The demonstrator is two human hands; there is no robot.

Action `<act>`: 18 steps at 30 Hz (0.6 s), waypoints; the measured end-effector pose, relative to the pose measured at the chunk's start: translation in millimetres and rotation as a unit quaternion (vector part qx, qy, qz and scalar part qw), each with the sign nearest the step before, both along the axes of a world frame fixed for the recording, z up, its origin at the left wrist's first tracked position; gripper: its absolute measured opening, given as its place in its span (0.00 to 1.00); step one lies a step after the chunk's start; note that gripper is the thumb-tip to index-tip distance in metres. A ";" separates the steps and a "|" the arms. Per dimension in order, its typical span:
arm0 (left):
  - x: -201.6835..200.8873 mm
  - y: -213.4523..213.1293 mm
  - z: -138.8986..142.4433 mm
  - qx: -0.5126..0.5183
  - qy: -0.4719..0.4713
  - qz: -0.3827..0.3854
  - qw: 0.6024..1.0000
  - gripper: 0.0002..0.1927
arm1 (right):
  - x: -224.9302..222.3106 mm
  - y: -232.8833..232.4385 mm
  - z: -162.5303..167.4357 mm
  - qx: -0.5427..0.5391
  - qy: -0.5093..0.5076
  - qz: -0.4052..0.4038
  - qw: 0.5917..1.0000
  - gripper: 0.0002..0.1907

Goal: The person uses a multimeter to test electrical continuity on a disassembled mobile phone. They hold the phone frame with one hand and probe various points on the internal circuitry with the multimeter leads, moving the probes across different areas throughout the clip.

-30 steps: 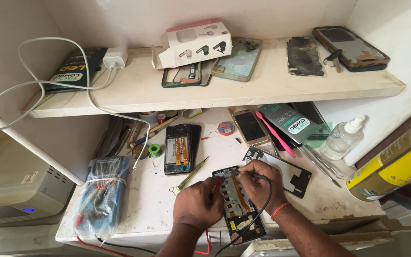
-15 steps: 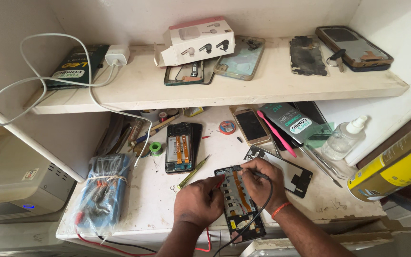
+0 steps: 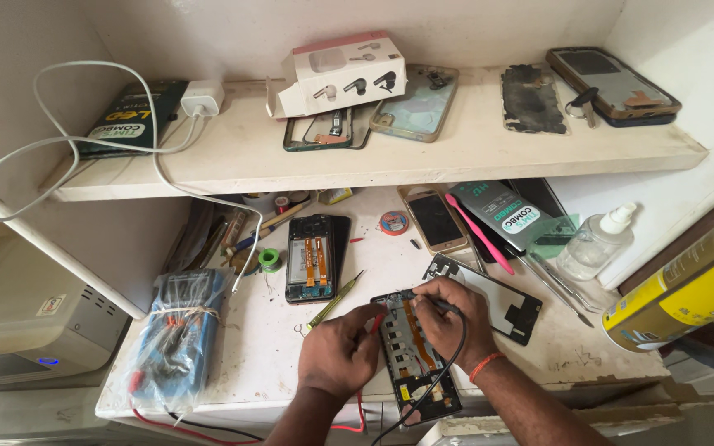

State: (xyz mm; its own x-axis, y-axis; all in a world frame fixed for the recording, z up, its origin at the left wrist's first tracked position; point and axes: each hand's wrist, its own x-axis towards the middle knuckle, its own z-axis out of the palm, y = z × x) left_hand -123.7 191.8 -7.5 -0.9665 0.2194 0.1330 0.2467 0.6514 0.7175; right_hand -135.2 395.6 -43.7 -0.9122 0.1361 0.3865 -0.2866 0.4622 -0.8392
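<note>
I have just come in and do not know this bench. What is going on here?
A person is probing an opened phone at the front edge of a white bench. The left hand holds a red probe and the right hand a black probe, both tips on the phone's insides. Their leads run off the front edge. A multimeter wrapped in plastic lies to the left, and another opened phone lies behind.

An opened smartphone (image 3: pixel 413 363), back cover off with board and orange flex cable exposed, lies flat at six o'clock, touched by red (image 3: pixel 376 324) and black (image 3: pixel 433 302) probes.
</note>
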 end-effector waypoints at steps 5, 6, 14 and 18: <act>0.4 -5.4 -10.5 0.034 0.043 -0.047 0.997 0.12 | -0.8 0.5 -0.8 -0.019 -0.020 -0.007 1.000 0.06; -0.1 -5.9 -13.0 0.040 0.039 -0.045 0.997 0.12 | -0.6 1.1 -0.5 -0.018 -0.019 -0.009 1.000 0.06; -4.8 -5.9 -21.2 0.050 0.088 -0.050 0.994 0.19 | -0.1 0.0 0.1 -0.011 -0.027 -0.028 0.999 0.12; -1.9 -3.1 -15.7 0.044 0.095 -0.031 0.994 0.20 | -0.3 1.3 -1.4 -0.027 -0.018 -0.019 0.999 0.12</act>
State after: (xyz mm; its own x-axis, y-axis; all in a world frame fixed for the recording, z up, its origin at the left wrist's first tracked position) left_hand -125.6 188.7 -23.2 -0.9070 0.2577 0.3332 0.4212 0.5666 0.7082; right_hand -135.5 396.9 -45.1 -0.9191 0.1913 0.3444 -0.2384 0.4259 -0.8728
